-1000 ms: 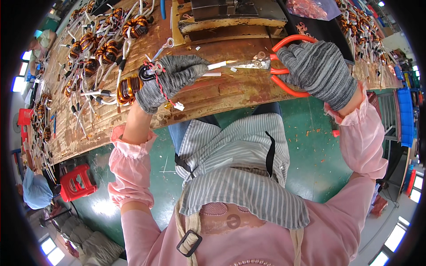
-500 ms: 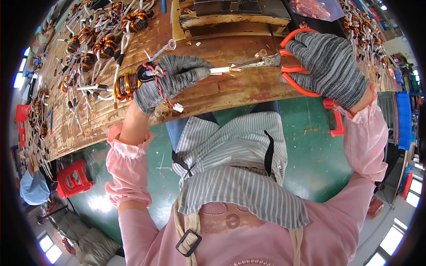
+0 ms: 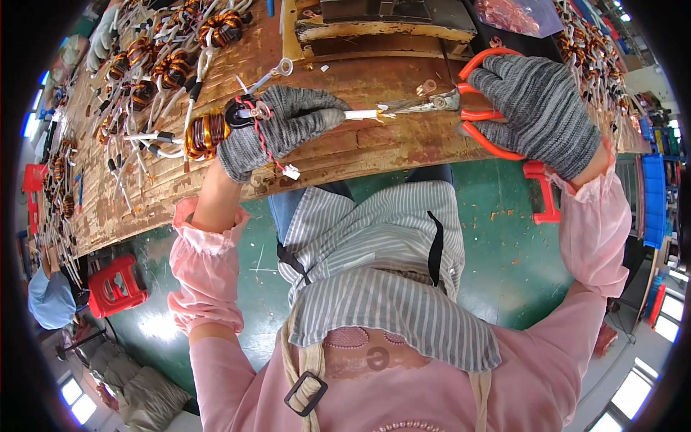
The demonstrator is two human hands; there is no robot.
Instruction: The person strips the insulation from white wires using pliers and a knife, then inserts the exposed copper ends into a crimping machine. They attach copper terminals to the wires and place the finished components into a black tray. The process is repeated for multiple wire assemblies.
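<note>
My left hand [image 3: 288, 126], in a grey knitted glove, pinches a white-sleeved wire [image 3: 361, 114] whose frayed bare strands stick out to the right. This wire appears to belong to the copper-wound ring coil [image 3: 206, 137] lying against my left wrist. A thin red twisted wire [image 3: 263, 144] with a small white connector [image 3: 291, 172] hangs over the glove. In my gloved right hand [image 3: 536, 111] are red-handled scissors [image 3: 481, 115]; their blades point left and meet the strand ends. Whether the blades touch the strands is hard to tell. A ring terminal [image 3: 284, 67] sticks up beyond my left hand.
More wound coils with white leads [image 3: 173, 70] crowd the left of the worn wooden table [image 3: 345, 155], and others [image 3: 576, 43] lie far right. A metal-topped wooden block [image 3: 381, 32] stands at the back. Near it lie a copper terminal [image 3: 426, 87] and a plastic bag [image 3: 515, 16].
The wire tip and the scissors have shifted slightly right. The bare strands look less spread than before. Both hands keep their hold.
</note>
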